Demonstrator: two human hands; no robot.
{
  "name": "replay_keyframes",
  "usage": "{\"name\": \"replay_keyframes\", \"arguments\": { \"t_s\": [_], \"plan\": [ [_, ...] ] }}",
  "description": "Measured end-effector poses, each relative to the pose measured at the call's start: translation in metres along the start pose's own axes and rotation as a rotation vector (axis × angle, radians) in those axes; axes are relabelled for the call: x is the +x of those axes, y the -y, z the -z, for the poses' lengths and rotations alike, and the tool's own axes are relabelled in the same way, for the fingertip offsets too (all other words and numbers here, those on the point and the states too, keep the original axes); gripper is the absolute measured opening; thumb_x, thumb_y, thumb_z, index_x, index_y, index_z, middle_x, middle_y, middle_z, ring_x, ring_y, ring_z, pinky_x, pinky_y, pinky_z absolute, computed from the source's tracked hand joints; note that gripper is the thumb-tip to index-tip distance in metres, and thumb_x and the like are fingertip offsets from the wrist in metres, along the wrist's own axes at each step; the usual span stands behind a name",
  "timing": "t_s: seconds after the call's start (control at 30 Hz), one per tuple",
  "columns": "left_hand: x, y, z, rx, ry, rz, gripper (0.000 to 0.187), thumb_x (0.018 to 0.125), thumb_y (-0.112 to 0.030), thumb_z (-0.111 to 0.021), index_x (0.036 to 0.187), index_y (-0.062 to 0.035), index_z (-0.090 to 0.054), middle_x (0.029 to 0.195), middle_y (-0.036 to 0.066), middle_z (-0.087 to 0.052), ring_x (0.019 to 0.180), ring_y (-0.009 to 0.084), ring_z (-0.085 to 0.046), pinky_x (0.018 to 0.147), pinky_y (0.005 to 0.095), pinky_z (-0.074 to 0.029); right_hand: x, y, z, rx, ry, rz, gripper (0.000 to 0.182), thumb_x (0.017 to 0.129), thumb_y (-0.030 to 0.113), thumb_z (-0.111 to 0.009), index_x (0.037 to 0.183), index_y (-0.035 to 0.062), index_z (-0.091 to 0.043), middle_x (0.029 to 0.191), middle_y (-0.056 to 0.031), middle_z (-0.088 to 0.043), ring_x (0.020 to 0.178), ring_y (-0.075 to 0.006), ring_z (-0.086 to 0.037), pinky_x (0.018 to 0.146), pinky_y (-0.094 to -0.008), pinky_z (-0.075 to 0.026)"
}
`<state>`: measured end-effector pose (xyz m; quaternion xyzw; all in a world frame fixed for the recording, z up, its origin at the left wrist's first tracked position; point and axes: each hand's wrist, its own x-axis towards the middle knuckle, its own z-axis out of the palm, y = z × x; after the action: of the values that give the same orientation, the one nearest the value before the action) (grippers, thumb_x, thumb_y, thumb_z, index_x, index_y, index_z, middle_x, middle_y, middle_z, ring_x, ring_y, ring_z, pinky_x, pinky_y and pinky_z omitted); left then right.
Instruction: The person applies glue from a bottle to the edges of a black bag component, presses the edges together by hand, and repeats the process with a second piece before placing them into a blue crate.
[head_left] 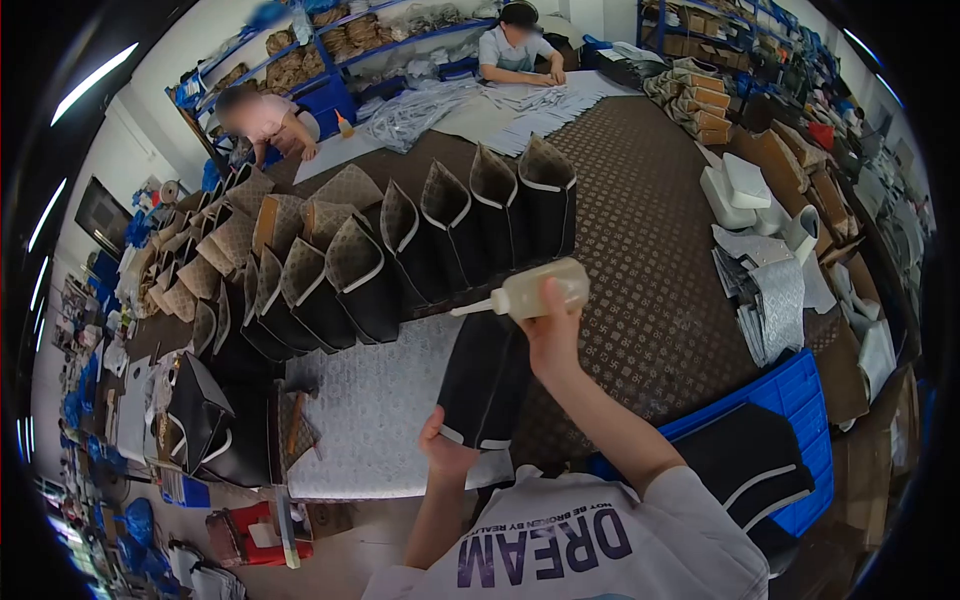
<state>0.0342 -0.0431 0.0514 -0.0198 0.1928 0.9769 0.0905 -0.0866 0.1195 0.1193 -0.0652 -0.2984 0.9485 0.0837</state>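
Observation:
My right hand (556,338) is wrapped round a translucent squeeze bottle (515,297) of pale liquid. The bottle lies nearly level, its thin white nozzle pointing left above the far end of a black boot shaft (484,375). My left hand (449,452) grips the near end of this shaft, by its white-trimmed edge, with the thumb on top. A row of similar black boot shafts (362,290), with patterned beige linings, stands upright just beyond. Under the held shaft lies a silvery-white sheet (365,410) on the table.
More lined shafts (215,250) crowd the left. A blue crate (815,440) holding black pieces sits at my right. Silver-grey pieces (770,300) and white forms (735,190) lie at the right edge. Two people (520,50) work across the brown patterned table (640,260).

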Motion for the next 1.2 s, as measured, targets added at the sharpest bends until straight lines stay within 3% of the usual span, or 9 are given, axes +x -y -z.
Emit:
{"name": "replay_keyframes", "arguments": {
  "t_s": [0.2, 0.3, 0.4, 0.53, 0.67, 0.77, 0.87, 1.1, 1.2],
  "plan": [
    [-0.006, -0.019, -0.001, -0.07, -0.104, -0.073, 0.06, 0.082, -0.026, -0.048, 0.132, 0.005, -0.043, 0.134, 0.019, -0.048, 0.125, 0.0345, -0.045, 0.108, 0.046, -0.031, 0.0, -0.015, -0.005, -0.33, 0.095, -0.227, 0.073, 0.076, 0.026, -0.078, 0.129, 0.012, -0.029, 0.12, -0.0089, -0.048, 0.106, -0.024, -0.056, 0.083, -0.0443, -0.053],
    [0.008, -0.045, 0.016, -0.146, -0.087, -0.139, 0.056, 0.08, -0.022, -0.049, 0.127, 0.0075, -0.047, 0.128, 0.02, -0.053, 0.119, 0.0362, -0.05, 0.107, 0.0461, -0.033, 0.0, 0.014, -0.01, -0.266, 0.114, -0.244, 0.076, 0.077, 0.028, -0.077, 0.131, 0.0103, -0.027, 0.12, -0.0105, -0.047, 0.109, -0.0251, -0.054, 0.085, -0.0455, -0.051],
    [0.021, -0.076, 0.013, -0.257, -0.017, -0.14, 0.052, 0.079, -0.012, -0.05, 0.125, 0.0109, -0.047, 0.126, 0.023, -0.054, 0.119, 0.0381, -0.049, 0.107, 0.0463, -0.033, 0.013, 0.056, -0.025, -0.328, 0.216, -0.069, 0.078, 0.078, 0.025, -0.076, 0.135, 0.0094, -0.024, 0.124, -0.01, -0.045, 0.113, -0.024, -0.051, 0.09, -0.0433, -0.049],
    [0.026, -0.077, 0.009, -0.227, -0.051, -0.13, 0.043, 0.081, -0.008, -0.051, 0.12, 0.0097, -0.051, 0.123, 0.02, -0.057, 0.117, 0.035, -0.052, 0.106, 0.0433, -0.035, 0.041, 0.099, -0.037, -0.652, 0.367, 0.406, 0.088, 0.075, 0.019, -0.079, 0.139, 0.0087, -0.019, 0.131, -0.0102, -0.038, 0.119, -0.0221, -0.044, 0.1, -0.038, -0.041],
    [0.024, -0.028, 0.019, -0.134, -0.165, -0.111, 0.036, 0.09, -0.014, -0.051, 0.122, 0.0048, -0.052, 0.124, 0.013, -0.057, 0.116, 0.0265, -0.054, 0.1, 0.0368, -0.041, 0.049, 0.104, -0.024, -0.674, 0.386, 0.476, 0.094, 0.068, 0.013, -0.084, 0.138, 0.0083, -0.02, 0.129, -0.0095, -0.039, 0.118, -0.0212, -0.045, 0.098, -0.0374, -0.043],
    [0.01, -0.005, 0.02, -0.023, -0.303, -0.034, 0.041, 0.093, -0.019, -0.049, 0.128, 0.0027, -0.047, 0.129, 0.012, -0.054, 0.119, 0.0262, -0.051, 0.103, 0.0379, -0.039, 0.045, 0.078, -0.008, -0.839, 0.371, 0.561, 0.092, 0.068, 0.01, -0.083, 0.137, 0.0075, -0.022, 0.128, -0.009, -0.038, 0.119, -0.021, -0.044, 0.099, -0.0374, -0.043],
    [-0.01, 0.01, 0.021, 0.006, -0.277, 0.041, 0.04, 0.098, -0.027, -0.047, 0.126, 0.0015, -0.05, 0.125, 0.01, -0.057, 0.116, 0.0226, -0.054, 0.099, 0.0342, -0.042, 0.043, 0.056, 0.006, -0.741, 0.248, 0.343, 0.093, 0.069, 0.012, -0.083, 0.137, 0.0077, -0.02, 0.13, -0.0089, -0.037, 0.12, -0.0213, -0.043, 0.1, -0.0374, -0.042],
    [-0.029, 0.028, 0.048, -0.002, -0.327, 0.275, 0.042, 0.099, -0.033, -0.043, 0.119, 0.002, -0.056, 0.117, 0.007, -0.061, 0.109, 0.0169, -0.057, 0.093, 0.0292, -0.044, 0.057, 0.022, 0.028, -0.868, 0.18, 0.413, 0.09, 0.071, 0.016, -0.082, 0.136, 0.0071, -0.021, 0.128, -0.0129, -0.038, 0.118, -0.0234, -0.044, 0.098, -0.0385, -0.042],
    [-0.029, 0.032, 0.047, 0.007, -0.246, 0.278, 0.043, 0.1, -0.034, -0.042, 0.12, 0.0019, -0.055, 0.12, 0.007, -0.06, 0.111, 0.0172, -0.056, 0.094, 0.0294, -0.043, 0.058, 0.019, 0.03, -0.886, 0.174, 0.403, 0.088, 0.072, 0.016, -0.081, 0.136, 0.0069, -0.022, 0.127, -0.0133, -0.039, 0.117, -0.0237, -0.045, 0.097, -0.0382, -0.043]
  ]
}}
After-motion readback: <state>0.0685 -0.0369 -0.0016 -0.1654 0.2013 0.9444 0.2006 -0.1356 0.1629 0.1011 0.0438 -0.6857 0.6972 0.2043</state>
